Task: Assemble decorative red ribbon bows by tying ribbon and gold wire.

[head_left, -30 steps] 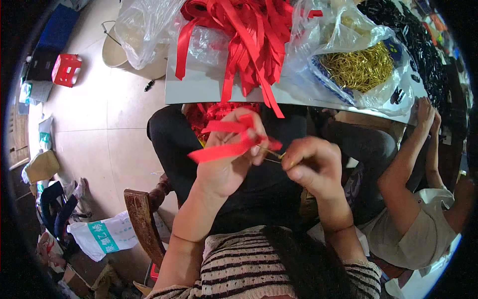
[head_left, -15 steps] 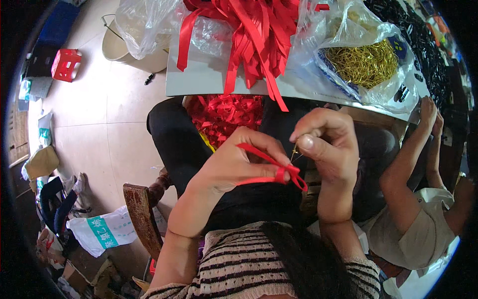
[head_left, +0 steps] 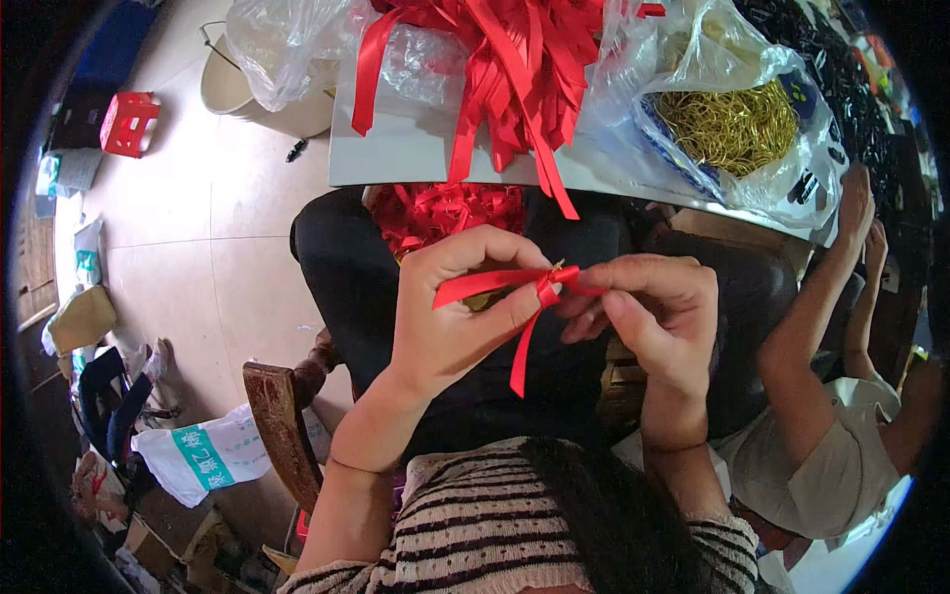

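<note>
Your left hand (head_left: pixel 457 322) and right hand (head_left: pixel 653 317) are bare: no gloves, rings or watch show on them, and both forearms are uncovered up to the elbow. You wear a short-sleeved knit top (head_left: pixel 475 525) with narrow dark and cream horizontal stripes, dotted with small openwork holes between the bands. Your dark hair (head_left: pixel 604 515) falls over the front of it. Across your lap you wear dark, plain trousers (head_left: pixel 341 272), black or close to it.
</note>
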A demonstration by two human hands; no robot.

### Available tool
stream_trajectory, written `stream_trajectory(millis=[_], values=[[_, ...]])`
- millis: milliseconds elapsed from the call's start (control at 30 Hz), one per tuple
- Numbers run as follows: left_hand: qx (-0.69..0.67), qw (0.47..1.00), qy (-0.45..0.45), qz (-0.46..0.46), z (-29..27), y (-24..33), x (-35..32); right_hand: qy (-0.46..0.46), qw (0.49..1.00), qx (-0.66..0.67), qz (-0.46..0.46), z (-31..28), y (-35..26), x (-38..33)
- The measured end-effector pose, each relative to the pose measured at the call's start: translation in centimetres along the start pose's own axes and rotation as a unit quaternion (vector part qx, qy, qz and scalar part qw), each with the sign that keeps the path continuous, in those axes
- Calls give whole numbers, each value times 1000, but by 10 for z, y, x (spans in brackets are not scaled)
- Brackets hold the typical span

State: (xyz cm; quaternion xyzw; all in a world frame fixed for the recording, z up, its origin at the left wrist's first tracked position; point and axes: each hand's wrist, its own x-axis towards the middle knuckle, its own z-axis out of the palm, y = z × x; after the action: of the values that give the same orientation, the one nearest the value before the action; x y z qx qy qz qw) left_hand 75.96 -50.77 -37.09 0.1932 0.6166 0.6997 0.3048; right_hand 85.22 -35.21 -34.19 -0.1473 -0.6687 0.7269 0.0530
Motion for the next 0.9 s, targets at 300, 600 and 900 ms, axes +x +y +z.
stream_trajectory(millis=[300, 600, 900], values=[[-120, 970, -208, 18, -9, -1, 6, -121, 990, 20, 72, -7, -10, 6], [-102, 989, -102, 25, 2, -5, 6, -38, 959, -241, -143, 5, 3, 6], [210, 950, 59, 226, 7, -5, 1, 67, 935, -230, -264, 10, 13, 9]])
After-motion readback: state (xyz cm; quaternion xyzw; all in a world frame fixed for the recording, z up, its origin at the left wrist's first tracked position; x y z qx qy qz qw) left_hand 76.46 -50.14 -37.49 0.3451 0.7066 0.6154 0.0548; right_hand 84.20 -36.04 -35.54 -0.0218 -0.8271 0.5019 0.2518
